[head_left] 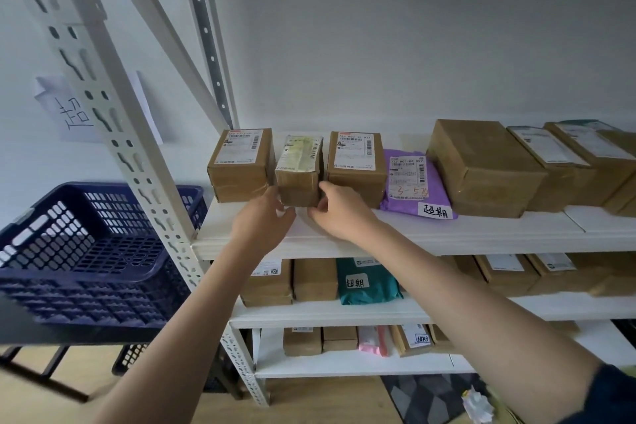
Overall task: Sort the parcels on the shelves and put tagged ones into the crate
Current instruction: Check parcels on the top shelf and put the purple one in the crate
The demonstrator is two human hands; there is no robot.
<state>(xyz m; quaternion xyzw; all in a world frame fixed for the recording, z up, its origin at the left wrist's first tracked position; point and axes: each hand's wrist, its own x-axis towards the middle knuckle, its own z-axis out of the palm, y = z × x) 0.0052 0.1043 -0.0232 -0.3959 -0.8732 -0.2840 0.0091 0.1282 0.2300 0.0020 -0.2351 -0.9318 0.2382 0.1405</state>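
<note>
In the head view, I have both hands at the small cardboard box (298,170) in the middle of the frame, second in the top shelf (447,234) row. My left hand (263,217) has loosely curled fingers touching its lower left corner; my right hand (339,212) pinches the lower right edge. Neither fully grips. I'd slide it squarely forward, avoiding its neighbours. Taped, matte cardboard, crisp edges, wrinkled yellowish label. The purple mailer (414,182), soft and glossy, carries a handwritten tag. The blue crate (86,251), latticed plastic, sits at left.
</note>
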